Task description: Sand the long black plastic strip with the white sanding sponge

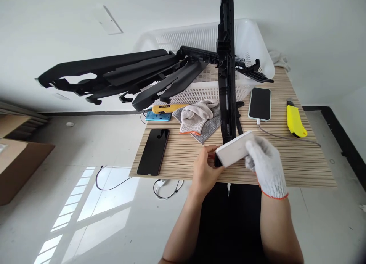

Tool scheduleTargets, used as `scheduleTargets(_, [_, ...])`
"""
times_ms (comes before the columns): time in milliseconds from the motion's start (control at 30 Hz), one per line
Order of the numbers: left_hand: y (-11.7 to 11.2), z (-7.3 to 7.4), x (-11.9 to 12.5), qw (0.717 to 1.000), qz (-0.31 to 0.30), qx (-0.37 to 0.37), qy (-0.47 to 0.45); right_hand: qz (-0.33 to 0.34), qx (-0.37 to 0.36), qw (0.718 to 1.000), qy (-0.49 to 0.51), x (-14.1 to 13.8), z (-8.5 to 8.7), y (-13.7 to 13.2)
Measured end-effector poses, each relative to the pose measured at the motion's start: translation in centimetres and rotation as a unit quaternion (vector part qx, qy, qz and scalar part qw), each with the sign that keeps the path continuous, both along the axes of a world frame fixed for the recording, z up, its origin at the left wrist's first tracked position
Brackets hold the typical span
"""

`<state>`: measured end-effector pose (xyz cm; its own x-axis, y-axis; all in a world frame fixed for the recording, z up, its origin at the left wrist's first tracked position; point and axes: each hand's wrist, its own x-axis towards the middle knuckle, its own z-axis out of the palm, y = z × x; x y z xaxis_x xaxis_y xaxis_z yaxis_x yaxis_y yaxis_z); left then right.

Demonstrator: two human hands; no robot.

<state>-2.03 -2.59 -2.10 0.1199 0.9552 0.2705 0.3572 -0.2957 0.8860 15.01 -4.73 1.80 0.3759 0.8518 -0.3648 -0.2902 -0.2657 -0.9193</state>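
My left hand (206,171), bare, is closed around the near end of a long black plastic trim strip (227,84). The strip rises away from me across the front of the basket. In my right hand (264,163), which wears a white knit glove with an orange hem, is a flat white rectangular block (235,148). Fingers and thumb pinch its right end. The block slants over the strip's near end, its lower left corner close to my left fingertips. It hides part of the strip, so whether the two touch cannot be made out.
Behind stands a white plastic basket (200,92) with several black trim pieces (143,67) jutting left. On the wooden table (286,161) are a black phone (153,151), a charging phone (259,103), a yellow-handled cutter (296,121), a glove (196,117) on grey cloth and a yellow tool (168,108).
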Motion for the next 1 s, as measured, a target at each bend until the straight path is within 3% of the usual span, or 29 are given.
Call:
scheduleTargets(67, [0.0,-0.2,-0.1,1.0,-0.007,0.001,-0.019,0.064,-0.022,0.998,0.008,-0.2,0.0,-0.1])
scheduleTargets(200, [0.0,-0.3,-0.2,1.0,0.015,-0.017,-0.014,-0.026,0.011,1.0,0.011,-0.3,-0.2,-0.3])
scheduleTargets(300, [0.0,-0.4,-0.3,0.999,-0.009,-0.008,-0.044,0.097,-0.021,0.995,0.006,-0.2,-0.3,-0.5])
scheduleTargets(333, [0.0,-0.4,-0.3,0.998,-0.013,-0.007,-0.056,0.105,-0.027,0.994,0.007,-0.2,-0.3,-0.6])
scheduleTargets(433, [0.0,-0.4,-0.3,0.998,0.009,-0.017,-0.06,-0.031,0.009,0.999,0.013,-0.1,-0.2,-0.8])
scheduleTargets(467, [0.0,-0.4,-0.3,0.998,0.01,-0.018,-0.058,-0.039,0.011,0.999,0.01,-0.1,-0.1,-0.9])
scheduleTargets(567, [0.0,-0.2,-0.4,0.998,-0.012,-0.009,-0.061,0.092,-0.049,0.995,0.007,-0.1,0.0,-1.4])
scheduleTargets(600, [0.0,-0.2,-0.4,0.998,-0.015,-0.01,-0.056,0.093,-0.058,0.994,0.01,-0.1,0.0,-1.5])
scheduleTargets(700, [0.0,-0.1,-0.4,0.999,0.0,-0.016,-0.029,-0.036,-0.032,0.999,0.01,0.0,0.0,-1.7])
scheduleTargets(833, [0.0,-0.1,-0.3,0.999,-0.016,-0.006,-0.027,0.055,-0.064,0.996,-0.007,0.0,0.0,-1.7])
scheduleTargets(933, [0.0,-0.2,-0.3,0.999,-0.01,-0.024,-0.048,-0.066,-0.01,0.998,-0.009,-0.3,-0.1,-1.8])
scheduleTargets(1000, [0.0,-0.3,-0.3,0.998,-0.017,-0.026,-0.063,-0.017,-0.017,1.0,-0.017,-0.5,-0.2,-2.0])
